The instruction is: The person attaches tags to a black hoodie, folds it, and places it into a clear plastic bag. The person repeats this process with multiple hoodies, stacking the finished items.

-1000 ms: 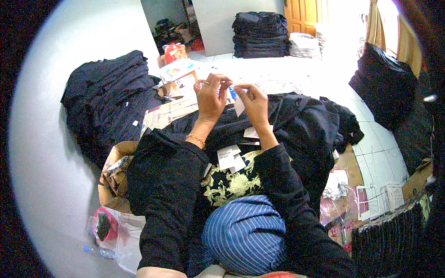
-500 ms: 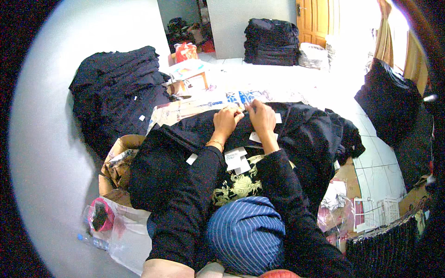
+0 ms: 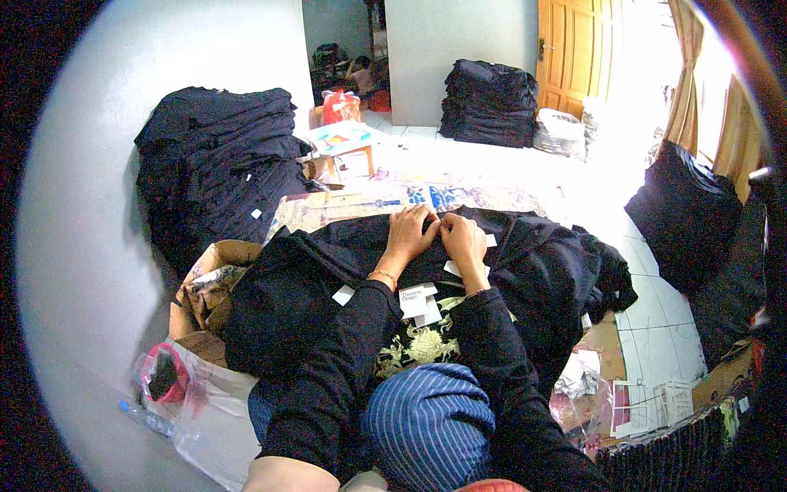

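A black garment [image 3: 525,254] lies spread in front of me over a heap of dark cloth. My left hand [image 3: 412,234] is over its far part, fingers bent and thumb drawn in toward the middle. Beside it, my right hand [image 3: 463,243] has its fingertips pinched together, close to the left fingertips. Whatever the two hands pinch is too small or hidden to make out. White paper tags [image 3: 416,302] rest on the garment below my wrists, above a pale yellow printed design [image 3: 428,344].
Tall stacks of black clothes stand at the left [image 3: 217,164] and back [image 3: 489,102]. A cardboard box [image 3: 215,254] and pink bin [image 3: 168,373] are left of the garment. Behind are a small table [image 3: 343,139] and a person [image 3: 361,75] in the doorway. Striped blue cloth [image 3: 430,422] rounds up nearest me.
My hands have drawn closer, fingertips now nearly meeting; the left fingers have turned more inward. The whole view has tilted, so the room sits lower in the picture.
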A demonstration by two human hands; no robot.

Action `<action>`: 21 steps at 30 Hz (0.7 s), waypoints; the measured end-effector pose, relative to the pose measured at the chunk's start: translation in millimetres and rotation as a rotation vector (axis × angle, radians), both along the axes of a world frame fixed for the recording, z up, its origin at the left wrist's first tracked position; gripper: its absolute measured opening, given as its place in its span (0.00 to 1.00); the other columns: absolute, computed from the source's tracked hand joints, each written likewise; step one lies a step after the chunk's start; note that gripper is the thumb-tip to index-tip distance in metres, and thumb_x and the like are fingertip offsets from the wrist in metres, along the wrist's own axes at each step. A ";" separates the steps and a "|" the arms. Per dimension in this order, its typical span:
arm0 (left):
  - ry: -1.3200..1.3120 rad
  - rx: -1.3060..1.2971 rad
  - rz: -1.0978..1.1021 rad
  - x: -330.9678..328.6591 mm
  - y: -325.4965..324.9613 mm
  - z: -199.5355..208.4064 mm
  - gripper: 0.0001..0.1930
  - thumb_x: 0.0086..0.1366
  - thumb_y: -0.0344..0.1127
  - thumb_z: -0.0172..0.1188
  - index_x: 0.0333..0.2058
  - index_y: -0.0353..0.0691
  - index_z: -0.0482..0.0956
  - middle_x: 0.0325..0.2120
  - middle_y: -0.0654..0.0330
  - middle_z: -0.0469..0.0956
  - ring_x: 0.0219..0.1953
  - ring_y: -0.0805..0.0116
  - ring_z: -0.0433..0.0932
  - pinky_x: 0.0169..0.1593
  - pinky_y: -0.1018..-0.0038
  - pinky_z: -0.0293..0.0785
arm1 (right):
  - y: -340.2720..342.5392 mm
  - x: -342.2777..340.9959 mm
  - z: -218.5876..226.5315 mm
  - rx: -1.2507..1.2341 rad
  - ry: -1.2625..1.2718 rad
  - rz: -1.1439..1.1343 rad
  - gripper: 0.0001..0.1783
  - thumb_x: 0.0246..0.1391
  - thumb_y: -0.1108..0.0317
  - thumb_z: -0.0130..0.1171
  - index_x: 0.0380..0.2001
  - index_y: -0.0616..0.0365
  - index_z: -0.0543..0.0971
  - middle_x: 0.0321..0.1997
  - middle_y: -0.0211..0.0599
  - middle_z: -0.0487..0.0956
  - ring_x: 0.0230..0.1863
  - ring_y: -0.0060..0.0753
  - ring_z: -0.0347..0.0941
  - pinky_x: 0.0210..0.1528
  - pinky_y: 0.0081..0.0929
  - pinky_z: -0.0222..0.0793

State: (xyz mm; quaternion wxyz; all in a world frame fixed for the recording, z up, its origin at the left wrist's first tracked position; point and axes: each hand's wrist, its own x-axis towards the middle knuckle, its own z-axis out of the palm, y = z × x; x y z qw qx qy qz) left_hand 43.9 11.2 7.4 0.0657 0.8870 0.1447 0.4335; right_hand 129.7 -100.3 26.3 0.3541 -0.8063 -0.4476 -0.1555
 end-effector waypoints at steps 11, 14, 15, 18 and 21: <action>-0.127 -0.348 -0.065 3.1 18.7 -12.7 0.19 0.60 0.50 0.53 0.30 0.39 0.81 0.33 0.49 0.76 0.34 0.52 0.77 0.40 0.66 0.73 | 1.4 -1.3 -1.0 0.063 -0.066 0.001 0.09 0.48 0.58 0.56 0.26 0.51 0.78 0.24 0.43 0.79 0.28 0.47 0.76 0.28 0.41 0.69; -0.105 -0.390 -0.136 -0.8 17.1 -9.2 0.17 0.58 0.50 0.57 0.32 0.40 0.80 0.34 0.52 0.78 0.34 0.59 0.78 0.39 0.69 0.73 | 0.1 -2.3 -0.5 0.073 -0.061 -0.005 0.09 0.47 0.58 0.57 0.26 0.51 0.78 0.24 0.42 0.79 0.27 0.46 0.76 0.28 0.41 0.69; -0.126 -0.416 -0.169 -1.3 16.3 -8.2 0.17 0.58 0.49 0.57 0.32 0.40 0.80 0.34 0.53 0.78 0.34 0.62 0.78 0.39 0.70 0.73 | -0.6 -2.8 0.0 0.078 -0.055 -0.002 0.09 0.47 0.58 0.57 0.26 0.51 0.77 0.24 0.42 0.79 0.27 0.46 0.76 0.29 0.41 0.69; -0.188 -0.488 -0.260 -1.4 14.6 -6.5 0.15 0.57 0.46 0.59 0.33 0.40 0.80 0.32 0.57 0.80 0.34 0.67 0.78 0.39 0.73 0.73 | -2.7 -4.6 2.6 0.083 -0.059 0.014 0.10 0.47 0.58 0.58 0.26 0.51 0.77 0.25 0.41 0.79 0.29 0.45 0.77 0.30 0.40 0.70; -0.218 -0.543 -0.307 -0.7 13.7 -6.3 0.13 0.57 0.44 0.60 0.33 0.40 0.80 0.31 0.60 0.80 0.34 0.70 0.78 0.39 0.75 0.73 | -3.9 -6.6 6.0 0.040 -0.022 0.014 0.09 0.46 0.58 0.59 0.27 0.50 0.77 0.26 0.40 0.79 0.30 0.44 0.77 0.31 0.40 0.70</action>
